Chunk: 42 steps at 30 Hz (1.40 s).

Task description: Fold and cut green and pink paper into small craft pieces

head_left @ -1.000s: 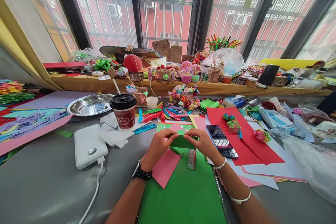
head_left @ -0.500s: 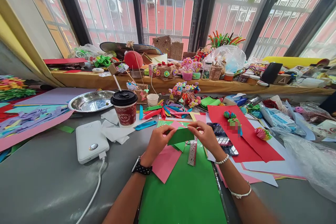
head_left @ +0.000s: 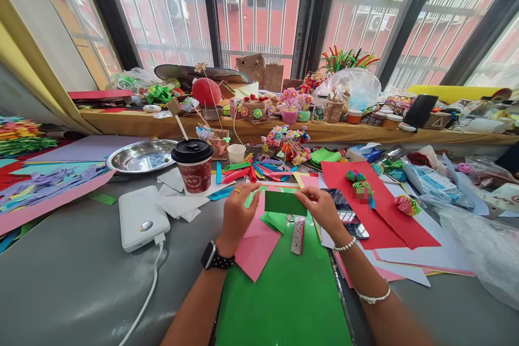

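My right hand [head_left: 322, 209] pinches the right edge of a small dark green paper rectangle [head_left: 285, 203] and holds it up above the table. My left hand [head_left: 238, 212] hovers just left of the paper with its fingers loosely curled and spread, holding nothing. A black watch sits on my left wrist; bead bracelets circle the right one. Below the hands lie a pink paper sheet [head_left: 257, 248], a large green sheet [head_left: 284, 297] and a small ruler [head_left: 298, 235].
A phone [head_left: 346, 217] rests on red paper [head_left: 381, 216] to the right. To the left are a white power bank [head_left: 141, 217] with cable, a lidded paper cup [head_left: 193, 166] and a steel dish [head_left: 141, 155]. Craft flowers crowd the windowsill; plastic bags lie at the far right.
My left hand has let go of the green paper and moved slightly left. My right hand alone now holds it, raised a little higher and flatter.
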Available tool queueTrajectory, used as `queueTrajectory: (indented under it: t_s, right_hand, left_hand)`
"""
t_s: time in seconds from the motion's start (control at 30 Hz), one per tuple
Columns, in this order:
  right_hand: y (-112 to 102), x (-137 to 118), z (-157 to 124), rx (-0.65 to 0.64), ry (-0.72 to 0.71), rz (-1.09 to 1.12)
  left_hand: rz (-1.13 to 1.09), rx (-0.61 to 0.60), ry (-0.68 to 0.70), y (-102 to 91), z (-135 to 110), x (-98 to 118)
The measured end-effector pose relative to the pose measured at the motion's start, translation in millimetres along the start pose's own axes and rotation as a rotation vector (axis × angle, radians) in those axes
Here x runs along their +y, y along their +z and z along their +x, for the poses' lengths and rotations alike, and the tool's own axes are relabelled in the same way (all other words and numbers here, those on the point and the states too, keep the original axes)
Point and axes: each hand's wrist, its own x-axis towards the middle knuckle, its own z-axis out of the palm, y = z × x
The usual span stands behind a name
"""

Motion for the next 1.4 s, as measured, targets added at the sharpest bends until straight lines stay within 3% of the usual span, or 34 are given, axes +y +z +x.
queueTrajectory:
  t_s: [0.13, 0.27, 0.37, 0.6, 0.8, 1.17, 1.4]
  right_hand:
    - [6.7, -4.8, -3.0, -0.065, 0.003, 0.035]
    - [9.5, -7.5, -5.2, -0.108, 0.036, 0.104]
    - [8.4, -9.5, -5.9, -0.128, 0.055, 0.158]
    - [4.2, -16.5, -7.7, -0.241, 0.009, 0.361]
    - [7.5, -14.1, -8.2, -0.266, -0.02, 0.314]
    - [8.2, -11.9, -5.8, -0.15, -0.033, 0.257]
    - [2.5, -14.8, -7.8, -0.03, -0.098, 0.097]
  left_hand:
    - [0.062, -0.237, 0.35, 4.8, -3.4, 12.2]
    - [0.091, -0.396, 0.434, 9.7, -6.2, 16.5]
    - [0.052, -0.415, 0.39, 12.1, -8.1, 16.4]
    - [-0.169, -0.329, 0.049, 14.9, -9.8, 19.4]
    - [-0.416, -0.387, -0.085, 13.2, -7.3, 24.4]
    - [-0.666, -0.458, -0.208, 12.1, -6.9, 28.2]
    - [-0.51, -0.341, -0.202, 9.2, -4.2, 22.5]
